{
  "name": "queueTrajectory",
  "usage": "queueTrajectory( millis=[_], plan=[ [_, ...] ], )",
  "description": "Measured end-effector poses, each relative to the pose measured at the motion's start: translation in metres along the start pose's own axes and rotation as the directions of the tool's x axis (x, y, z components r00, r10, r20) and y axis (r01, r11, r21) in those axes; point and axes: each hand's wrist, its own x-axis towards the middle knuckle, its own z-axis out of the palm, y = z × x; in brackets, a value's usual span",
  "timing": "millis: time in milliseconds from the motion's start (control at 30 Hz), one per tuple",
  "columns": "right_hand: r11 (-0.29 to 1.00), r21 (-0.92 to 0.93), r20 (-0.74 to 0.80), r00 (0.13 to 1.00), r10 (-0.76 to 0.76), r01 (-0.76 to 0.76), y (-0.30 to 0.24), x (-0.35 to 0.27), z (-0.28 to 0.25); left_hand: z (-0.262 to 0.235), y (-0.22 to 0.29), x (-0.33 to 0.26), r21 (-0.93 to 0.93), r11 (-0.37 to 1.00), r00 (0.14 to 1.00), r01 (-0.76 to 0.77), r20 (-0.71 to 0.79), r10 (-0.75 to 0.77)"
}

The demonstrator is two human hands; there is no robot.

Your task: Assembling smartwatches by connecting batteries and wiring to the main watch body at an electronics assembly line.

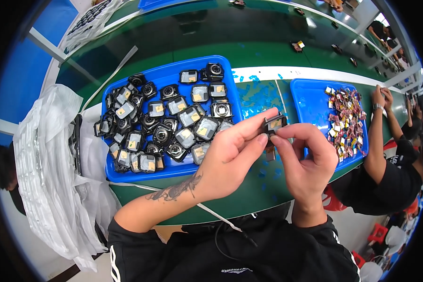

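Observation:
Between both hands, above the near edge of the green table, is a black smartwatch case [274, 123] with a tan patch inside. My left hand [235, 152] grips it from the left between thumb and fingers. My right hand [310, 152] is closed too, thumb and index finger pinching the case's lower right edge. A small brownish strip hangs just below the case. To the left, a blue tray [174, 66] holds many similar watch cases [162, 135], some with clear film over them. At the right, another blue tray [307, 101] carries a heap of small reddish and white parts [345, 124].
Blue film scraps [253, 101] litter the green table between the trays. Stacked white plastic-wrapped trays [47, 164] stand at my left. Beyond a white rail, a green conveyor belt [197, 33] bears scattered small parts. At the right, a co-worker's arms [376, 136] reach over the table.

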Motion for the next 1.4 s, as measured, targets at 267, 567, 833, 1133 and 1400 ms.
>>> queueTrajectory(
  millis=[267, 567, 833, 1133, 1400],
  plan=[
    [0.992, 0.023, 0.029, 0.992, 0.122, -0.122, -0.007, 0.003, 0.001, 0.001, -0.002, -0.002, 0.122, 0.992, 0.999, 0.035, 0.010, -0.037],
    [0.993, 0.054, 0.040, 0.994, 0.099, -0.101, 0.000, 0.000, 0.002, 0.004, -0.012, -0.002, 0.104, 0.991, 0.994, -0.082, -0.065, 0.089],
    [0.990, 0.101, 0.020, 0.995, 0.093, -0.095, 0.002, -0.001, 0.004, 0.004, -0.011, -0.002, 0.028, 0.997, 0.996, -0.066, -0.061, 0.067],
    [0.970, 0.193, 0.033, 0.989, 0.145, -0.149, 0.005, -0.001, 0.004, 0.007, -0.011, -0.003, 0.092, 0.993, 0.993, -0.079, -0.076, 0.086],
    [0.986, 0.121, 0.078, 0.991, 0.110, -0.118, 0.008, 0.002, 0.004, 0.003, -0.012, -0.004, 0.182, 0.982, 0.998, -0.056, -0.025, 0.062]
  ],
)
